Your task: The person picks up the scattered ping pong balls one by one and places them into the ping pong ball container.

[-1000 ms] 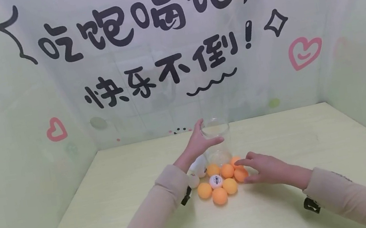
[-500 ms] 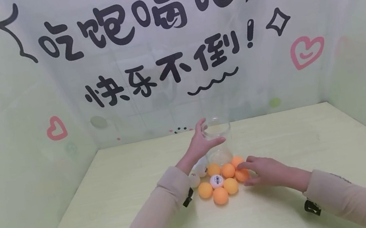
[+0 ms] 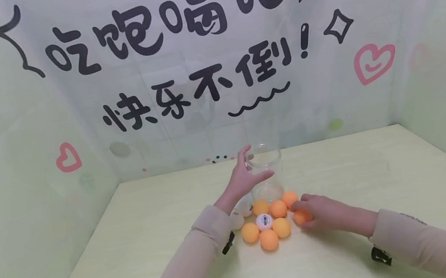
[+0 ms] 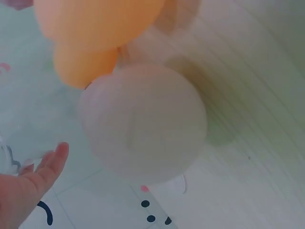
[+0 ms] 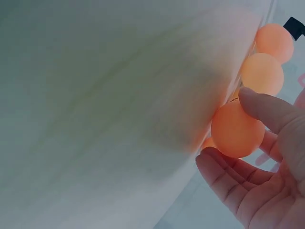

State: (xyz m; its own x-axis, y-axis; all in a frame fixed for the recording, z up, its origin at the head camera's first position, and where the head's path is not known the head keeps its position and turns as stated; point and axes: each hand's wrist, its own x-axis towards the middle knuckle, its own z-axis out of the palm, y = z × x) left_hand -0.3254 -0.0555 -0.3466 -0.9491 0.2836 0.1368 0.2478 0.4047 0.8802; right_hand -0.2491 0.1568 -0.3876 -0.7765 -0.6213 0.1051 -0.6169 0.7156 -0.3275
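Observation:
My left hand [image 3: 243, 176] is at a tall clear plastic cup [image 3: 271, 163], its thumb across the front and its fingers round the left side near the rim. With thumb and fingers my right hand [image 3: 326, 211] pinches an orange ping-pong ball [image 3: 301, 217], low over the table; the right wrist view shows the ball [image 5: 237, 128] between them. To its left lie several orange balls [image 3: 269, 239] around a printed white ball [image 3: 264, 222]. More white balls [image 3: 237, 221] are partly hidden by my left wrist. A white ball [image 4: 143, 124] fills the middle of the left wrist view.
The pale wooden table [image 3: 169, 243] has light curtain-like walls [image 3: 8, 180] on its left, right and back. Large black lettering [image 3: 210, 83] and pink hearts [image 3: 375, 63] are printed on them. Small black clips [image 3: 381, 255] hang under the sleeves.
My right hand has closed on the orange ball and drawn it slightly right and towards me, apart from the others. My left hand has stayed at the cup.

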